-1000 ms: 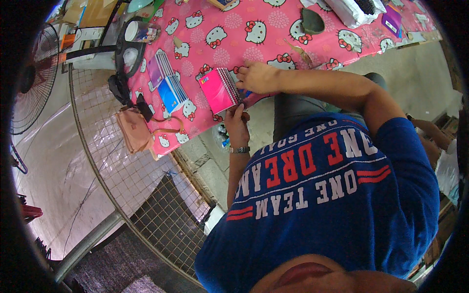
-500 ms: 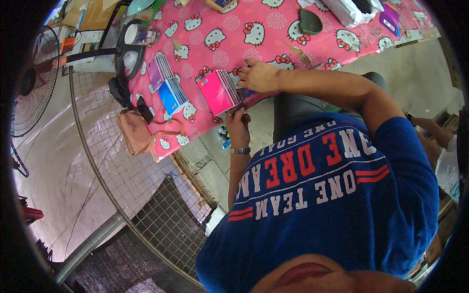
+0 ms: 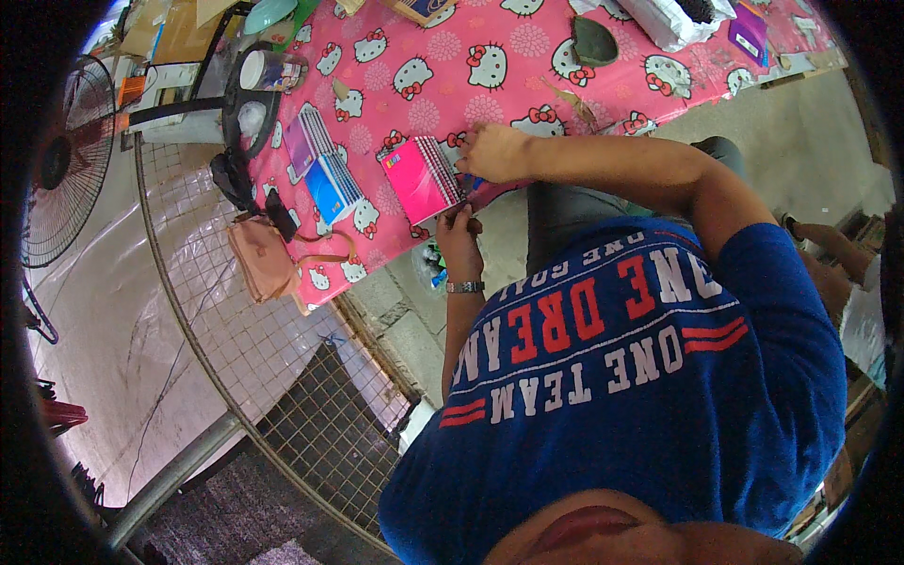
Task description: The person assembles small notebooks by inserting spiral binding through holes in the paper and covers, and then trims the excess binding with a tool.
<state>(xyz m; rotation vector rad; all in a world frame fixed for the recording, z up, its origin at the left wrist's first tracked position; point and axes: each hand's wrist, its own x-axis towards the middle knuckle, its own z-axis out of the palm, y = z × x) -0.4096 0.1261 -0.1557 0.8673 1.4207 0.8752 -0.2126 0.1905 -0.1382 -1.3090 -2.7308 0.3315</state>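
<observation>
Beyond the left edge of the pink, cat-printed surface (image 3: 391, 118), a black fan (image 3: 56, 160) is being shown in part. At the near left corner, the surface's rim is being partly covered by a brown bag (image 3: 262, 259). Farther up the left edge, a jar with a white lid (image 3: 271, 71) is being seen on its side. Inward from that edge, purple notebooks (image 3: 301, 146) and, just nearer, blue notebooks (image 3: 330, 188) are being carried by the surface. To their right, near the middle of the near edge, a stack of pink spiral notebooks (image 3: 420, 181) is being supported.

At the stack's near right corner, the left hand (image 3: 459, 234) is being held with its fingers bent almost together; whether the corner is being pinched cannot be told. A small blue thing (image 3: 478, 181) is being mostly hidden under the right hand (image 3: 499, 153), whose fingers are being kept curled and slightly parted beside the coils; what is being gripped there cannot be told. Toward the far right, a dark green pouch (image 3: 595, 43), a white bag (image 3: 667, 21) and a purple packet (image 3: 749, 38) are being carried.
</observation>
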